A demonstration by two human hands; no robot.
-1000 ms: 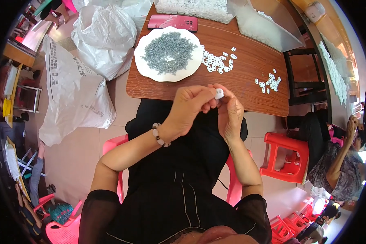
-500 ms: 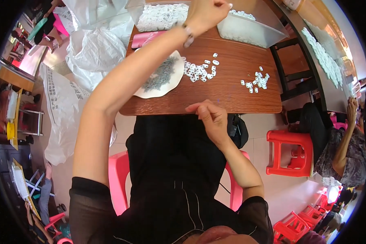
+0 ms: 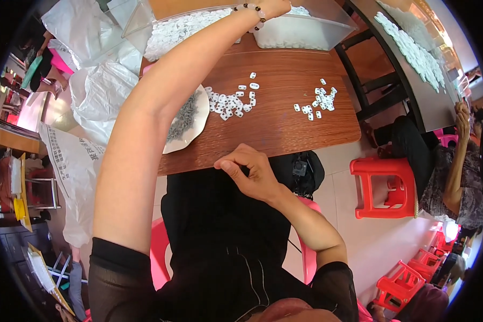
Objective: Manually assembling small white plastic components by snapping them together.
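Observation:
My left arm stretches up across the table, and my left hand is at the top edge above the right clear bin, partly cut off, its fingers mostly out of view. My right hand is at the table's near edge with fingers curled and thumb near the index finger; anything small inside is hidden. Beside my left forearm a white scalloped plate bears a heap of small grey pieces. To its right lie many small white two-holed pieces, with a second group farther right.
A left clear bin full of white pieces stands at the back. White plastic sacks lie left of the brown table. A red stool stands right, near a seated person at another table with white pieces.
The view has shifted, so the table sits farther left. My left hand has gone partly past the top edge. My right hand's fingers are more curled, against the table edge.

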